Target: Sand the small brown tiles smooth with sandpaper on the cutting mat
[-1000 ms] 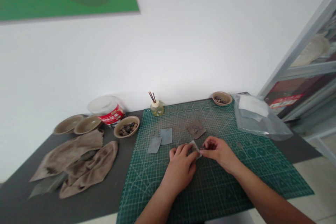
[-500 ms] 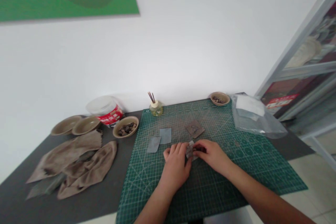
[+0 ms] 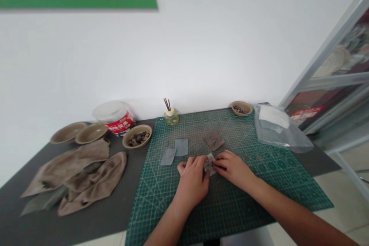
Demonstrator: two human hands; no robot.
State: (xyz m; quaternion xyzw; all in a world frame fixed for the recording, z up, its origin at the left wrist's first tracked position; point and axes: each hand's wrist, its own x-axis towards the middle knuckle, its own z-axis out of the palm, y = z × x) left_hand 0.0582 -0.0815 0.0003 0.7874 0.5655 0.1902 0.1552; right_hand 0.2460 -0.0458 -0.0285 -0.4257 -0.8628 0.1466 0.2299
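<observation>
Both my hands meet over the middle of the green cutting mat [image 3: 259,196]. My left hand [image 3: 192,178] rests with its fingers curled, pressing a small grey-brown square piece [image 3: 208,163] at its left edge. My right hand [image 3: 234,168] pinches the same piece from the right; a small dark thing seems to sit under its fingertips, too small to name. Just beyond the hands lie a brown square piece [image 3: 213,140] and two grey-blue square pieces [image 3: 181,147], [image 3: 168,156].
Brown cloths [image 3: 77,173] lie at the left of the dark table, with two bare bowls [image 3: 77,132], a red-labelled tub [image 3: 115,117] and a bowl of dark pebbles [image 3: 137,137]. A reed diffuser [image 3: 171,115], another pebble bowl [image 3: 241,108] and a plastic bag [image 3: 276,128] stand at the back.
My hands drew slightly nearer and left on the mat, closing together on the small piece. The view shifted a little.
</observation>
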